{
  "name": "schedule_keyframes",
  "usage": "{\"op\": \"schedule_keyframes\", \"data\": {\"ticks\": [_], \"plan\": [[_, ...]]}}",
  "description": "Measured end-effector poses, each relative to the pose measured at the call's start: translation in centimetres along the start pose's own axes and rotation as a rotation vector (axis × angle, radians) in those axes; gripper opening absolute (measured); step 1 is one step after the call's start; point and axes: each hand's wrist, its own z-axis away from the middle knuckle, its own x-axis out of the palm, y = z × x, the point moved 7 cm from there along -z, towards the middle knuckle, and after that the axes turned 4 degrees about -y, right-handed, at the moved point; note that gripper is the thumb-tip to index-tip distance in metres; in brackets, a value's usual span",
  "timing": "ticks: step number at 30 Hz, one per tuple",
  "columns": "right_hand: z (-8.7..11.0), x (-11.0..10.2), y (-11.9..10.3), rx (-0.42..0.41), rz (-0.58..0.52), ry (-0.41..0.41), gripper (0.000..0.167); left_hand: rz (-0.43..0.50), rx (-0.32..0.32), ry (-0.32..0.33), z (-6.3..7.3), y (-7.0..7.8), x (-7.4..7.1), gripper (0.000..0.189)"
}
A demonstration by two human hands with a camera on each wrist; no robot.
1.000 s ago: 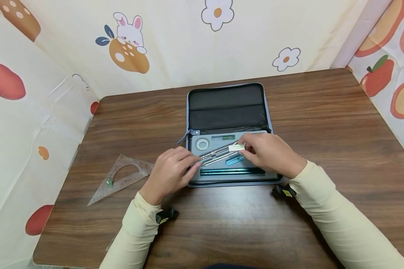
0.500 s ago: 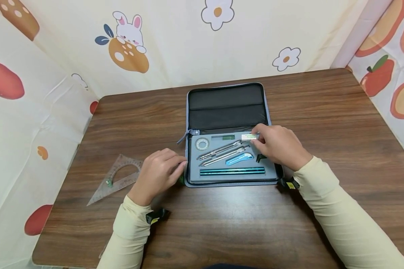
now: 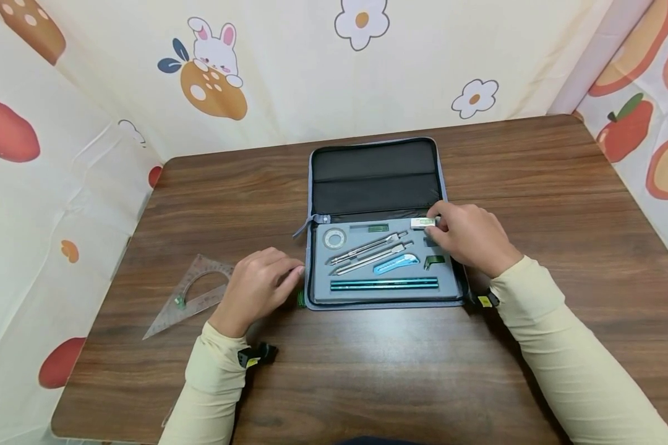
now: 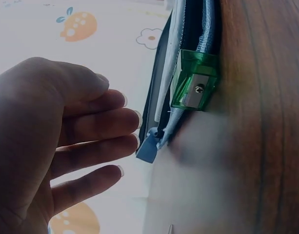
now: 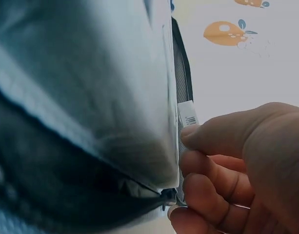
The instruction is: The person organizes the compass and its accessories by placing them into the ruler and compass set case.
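My right hand (image 3: 470, 238) pinches a white eraser (image 3: 421, 223) with a green label at the top right of a grey tray (image 3: 367, 295). The tray lies in an open zip case (image 3: 375, 164). In the right wrist view the thumb rests on the eraser's (image 5: 187, 113) end. My left hand (image 3: 256, 287) hovers by the case's left edge, fingers loosely bent, holding nothing. Close to it a green pencil sharpener (image 4: 194, 85) lies against the case edge. The tray holds two compasses (image 3: 370, 253), a blue utility knife (image 3: 396, 264), teal pencils (image 3: 384, 283) and a round protractor (image 3: 334, 238).
A clear set square (image 3: 195, 296) lies on the wooden table (image 3: 239, 191) left of my left hand. A small green piece (image 3: 378, 228) sits in the tray's upper slot, and a cut-out (image 3: 434, 261) with green shows at its right. Patterned curtains (image 3: 289, 74) border the table.
My right hand has carried the eraser right and up from over the compasses to the tray's top right. My left hand has drawn back left, off the tray, bringing the sharpener into view.
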Motion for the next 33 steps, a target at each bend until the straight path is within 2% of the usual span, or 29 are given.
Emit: {"op": "schedule_keyframes", "data": {"ticks": [7, 18, 33], "plan": [[0.0, -0.1, 0.4, 0.018, 0.016, -0.012, 0.024, 0.013, -0.021, -0.025, 0.1, -0.3, 0.4, 0.018], [0.1, -0.8, 0.4, -0.042, 0.057, -0.010, 0.022, 0.020, -0.020, -0.032, 0.1, -0.5, 0.8, 0.016], [0.0, -0.3, 0.3, -0.062, 0.058, -0.013, 0.022, 0.044, -0.026, -0.045, 0.1, -0.4, 1.1, 0.015]]}}
